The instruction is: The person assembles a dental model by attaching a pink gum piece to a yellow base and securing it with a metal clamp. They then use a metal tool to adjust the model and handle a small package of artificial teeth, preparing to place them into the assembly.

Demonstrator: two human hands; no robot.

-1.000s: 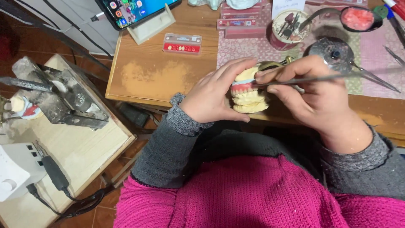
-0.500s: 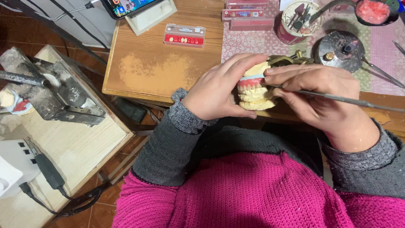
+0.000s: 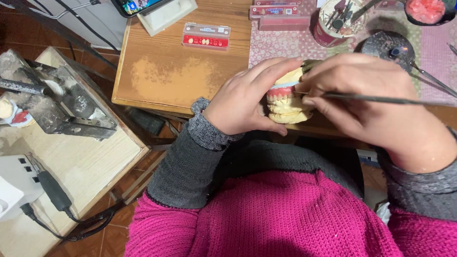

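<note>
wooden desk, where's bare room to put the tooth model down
The wooden desk is bare on its left half, from the red tooth card down to the front edge, left of the left hand. The right side is crowded: tool cup, dark round dish, right hand with the metal instrument.

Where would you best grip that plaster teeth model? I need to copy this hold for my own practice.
Grip the plaster teeth model around its back and base, coming from the left, as the left hand does: thumb underneath, fingers over the top. That probably suits it because the blocky plaster gives firm faces, and the pink gum and teeth stay open to the thin metal tool in the right hand.
</note>
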